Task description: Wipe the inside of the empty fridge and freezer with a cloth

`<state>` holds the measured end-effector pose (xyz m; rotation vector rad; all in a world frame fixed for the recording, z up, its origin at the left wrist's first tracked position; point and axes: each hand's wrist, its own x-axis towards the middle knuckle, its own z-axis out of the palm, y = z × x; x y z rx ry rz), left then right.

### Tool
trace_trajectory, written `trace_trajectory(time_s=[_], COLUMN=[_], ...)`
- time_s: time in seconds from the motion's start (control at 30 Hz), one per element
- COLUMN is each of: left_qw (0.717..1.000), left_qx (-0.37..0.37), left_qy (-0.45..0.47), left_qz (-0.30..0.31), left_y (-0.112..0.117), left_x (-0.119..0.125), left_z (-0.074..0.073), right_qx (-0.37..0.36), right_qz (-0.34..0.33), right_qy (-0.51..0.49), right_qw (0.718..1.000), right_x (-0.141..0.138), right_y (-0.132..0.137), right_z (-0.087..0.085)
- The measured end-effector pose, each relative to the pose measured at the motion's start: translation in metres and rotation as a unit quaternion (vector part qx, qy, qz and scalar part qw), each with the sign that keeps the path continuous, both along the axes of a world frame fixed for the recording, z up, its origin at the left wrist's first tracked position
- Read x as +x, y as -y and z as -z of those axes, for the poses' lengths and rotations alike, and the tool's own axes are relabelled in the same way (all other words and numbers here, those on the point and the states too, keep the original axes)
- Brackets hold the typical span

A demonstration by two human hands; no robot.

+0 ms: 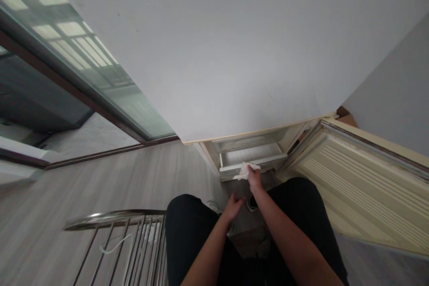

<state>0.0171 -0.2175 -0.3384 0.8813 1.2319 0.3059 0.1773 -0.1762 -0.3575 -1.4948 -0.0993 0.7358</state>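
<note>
Right hand [254, 178] gripping white cloth [244, 171], drawer [272, 159] just ahead; left hand [233, 207] free, loosely uncurled; cream door [365, 187] off right.

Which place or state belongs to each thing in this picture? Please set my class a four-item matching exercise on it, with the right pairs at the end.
Things
1. white wipe
2. ribbed cream door
3. barred metal frame
4. left hand

Places and states
A. swung open at the picture's right
B. between the black-clad knees, gripping nothing visible
C. held in the right hand
D. at the picture's lower left

Right pairs: 1-C, 2-A, 3-D, 4-B
</note>
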Motion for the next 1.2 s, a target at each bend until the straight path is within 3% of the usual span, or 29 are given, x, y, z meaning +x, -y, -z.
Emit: trace_trajectory(time_s=[0.13,0.23,0.33,0.53,0.6,0.67,0.73,0.8,0.9,0.97,1.07,1.2], left_qw=[0.997,0.995,0.997,0.997,0.993,0.982,0.967,0.953,0.942,0.94,0.944,0.942], left_qx=[-0.051,-0.061,-0.044,-0.047,-0.054,-0.057,-0.057,-0.061,-0.079,-0.092,-0.12,-0.174], left_qy=[0.0,0.032,0.034,0.041,0.078,0.133,0.192,0.235,0.265,0.269,0.261,0.263], left_qz=[0.064,0.079,0.052,-0.034,-0.072,-0.117,-0.158,-0.182,-0.191,-0.187,-0.164,-0.112], left_y=[0.014,0.019,0.02,0.01,0.002,-0.007,-0.016,-0.021,-0.018,-0.009,0.01,0.032], left_x=[0.007,0.014,0.013,0.01,0.015,0.02,0.024,0.028,0.036,0.045,0.061,0.083], left_z=[-0.001,-0.005,-0.004,0.005,0.002,-0.006,-0.014,-0.02,-0.023,-0.023,-0.025,-0.032], right_qx=[0.049,0.144,0.188,0.161,0.129,0.076,0.026,-0.011,-0.077,-0.136,-0.213,-0.283], right_qz=[-0.074,-0.098,-0.066,-0.024,-0.063,-0.169,-0.295,-0.403,-0.528,-0.551,-0.5,-0.469], right_qy=[-0.075,-0.182,-0.29,-0.284,-0.245,-0.165,-0.046,0.073,0.188,0.25,0.332,0.38], right_qw=[0.993,0.968,0.936,0.945,0.959,0.969,0.954,0.912,0.825,0.784,0.771,0.746], right_x=[0.027,0.04,0.045,0.036,0.028,0.02,0.014,0.012,0.016,0.023,0.031,0.032], right_y=[-0.016,-0.026,-0.037,-0.032,-0.018,-0.003,0.011,0.023,0.043,0.061,0.091,0.12], right_z=[-0.011,-0.027,-0.04,-0.046,-0.045,-0.044,-0.047,-0.056,-0.081,-0.101,-0.128,-0.14])
